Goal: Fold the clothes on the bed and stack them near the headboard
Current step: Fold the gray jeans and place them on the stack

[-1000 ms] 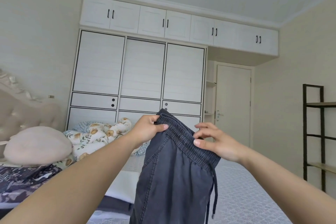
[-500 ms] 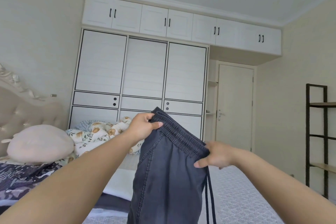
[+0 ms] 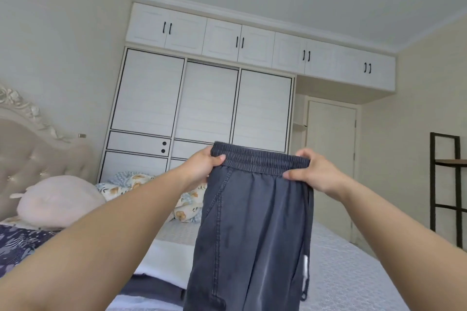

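I hold a pair of dark slate-blue trousers (image 3: 250, 230) up in front of me, above the bed (image 3: 353, 272). My left hand (image 3: 202, 169) pinches the left end of the gathered elastic waistband (image 3: 260, 161), thumb on the front and fingers curled behind. My right hand (image 3: 313, 171) grips the right end the same way, thumb pressed flat on the near face of the band. Between my hands the waistband runs nearly level and taut, its ribbing puckered into fine vertical ridges.

Below it the cloth hangs straight down in soft, smooth folds, with a washed, slightly mottled look like light denim or brushed cotton. A stitched seam and a slanted pocket opening run down the left side. On the right edge a dark drawstring (image 3: 307, 247) dangles, with a pale tip (image 3: 305, 264) low down.

The bed under the trousers has a pale quilted cover with a fine dimpled texture. Near my left forearm lie a flat white piece (image 3: 166, 260) and a dark folded one (image 3: 154, 288). Further left sit a round, plush pinkish pillow (image 3: 60, 202), a navy patterned cloth (image 3: 17, 245) and a bundled quilt (image 3: 131, 182) printed in blue and orange. The headboard (image 3: 32, 156) is tufted, buttoned beige with a carved pale trim. Behind stands a white wardrobe (image 3: 209, 103) with black-lined panels, and a black metal shelf frame (image 3: 447, 184) is at the right.
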